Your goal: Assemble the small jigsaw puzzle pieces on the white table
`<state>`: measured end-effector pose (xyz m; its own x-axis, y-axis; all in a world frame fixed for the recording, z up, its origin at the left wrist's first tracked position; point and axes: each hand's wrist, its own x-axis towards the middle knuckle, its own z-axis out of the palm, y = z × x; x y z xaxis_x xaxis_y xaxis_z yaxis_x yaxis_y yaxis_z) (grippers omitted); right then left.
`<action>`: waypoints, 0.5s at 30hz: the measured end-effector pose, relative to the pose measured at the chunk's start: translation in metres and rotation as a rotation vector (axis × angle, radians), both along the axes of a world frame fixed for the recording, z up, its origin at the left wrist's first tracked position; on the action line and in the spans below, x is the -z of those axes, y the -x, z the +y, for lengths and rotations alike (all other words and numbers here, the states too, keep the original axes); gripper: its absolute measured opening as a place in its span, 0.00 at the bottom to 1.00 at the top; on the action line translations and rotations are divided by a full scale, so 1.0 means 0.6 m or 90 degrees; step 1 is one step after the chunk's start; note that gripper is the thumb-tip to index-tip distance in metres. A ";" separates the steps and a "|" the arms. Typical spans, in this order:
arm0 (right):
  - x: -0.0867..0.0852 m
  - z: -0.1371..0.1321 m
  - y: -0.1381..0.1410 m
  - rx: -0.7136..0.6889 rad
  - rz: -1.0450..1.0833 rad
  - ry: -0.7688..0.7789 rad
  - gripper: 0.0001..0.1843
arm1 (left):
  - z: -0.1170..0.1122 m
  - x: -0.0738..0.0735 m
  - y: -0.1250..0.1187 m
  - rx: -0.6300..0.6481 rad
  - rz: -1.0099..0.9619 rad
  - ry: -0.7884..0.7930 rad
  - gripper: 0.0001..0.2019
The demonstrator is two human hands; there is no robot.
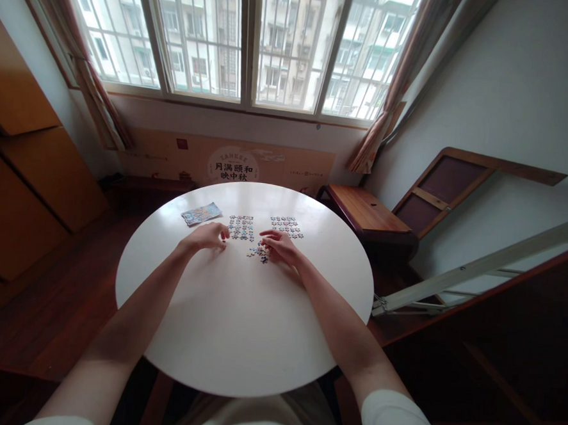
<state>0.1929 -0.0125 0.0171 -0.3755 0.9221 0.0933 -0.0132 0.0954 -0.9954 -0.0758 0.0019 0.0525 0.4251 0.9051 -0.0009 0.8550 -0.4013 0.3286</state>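
Both my arms reach over a round white table [239, 319]. My left hand [209, 235] rests on the tabletop with its fingers curled, beside a group of small jigsaw pieces [241, 227]. My right hand [278, 245] has its fingers bent and pinched over a small clump of joined puzzle pieces [258, 254]. A second group of loose pieces [286, 225] lies just beyond the right hand. A colourful picture card [201, 213] lies flat to the left of the pieces. What the left fingers hold is too small to see.
A low wooden bench [365, 209] stands right of the table, with a folded wooden frame [446, 187] leaning on the wall. Wooden cabinets [21, 177] line the left side. A printed cardboard panel [234, 163] leans under the barred window.
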 end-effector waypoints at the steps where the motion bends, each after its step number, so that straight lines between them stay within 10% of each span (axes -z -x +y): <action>1: 0.000 0.000 0.000 0.001 0.000 -0.001 0.16 | 0.001 0.000 0.002 -0.004 0.000 0.003 0.16; 15: -0.004 -0.003 0.000 -0.005 0.001 0.013 0.17 | 0.005 -0.007 0.016 -0.080 0.063 0.073 0.13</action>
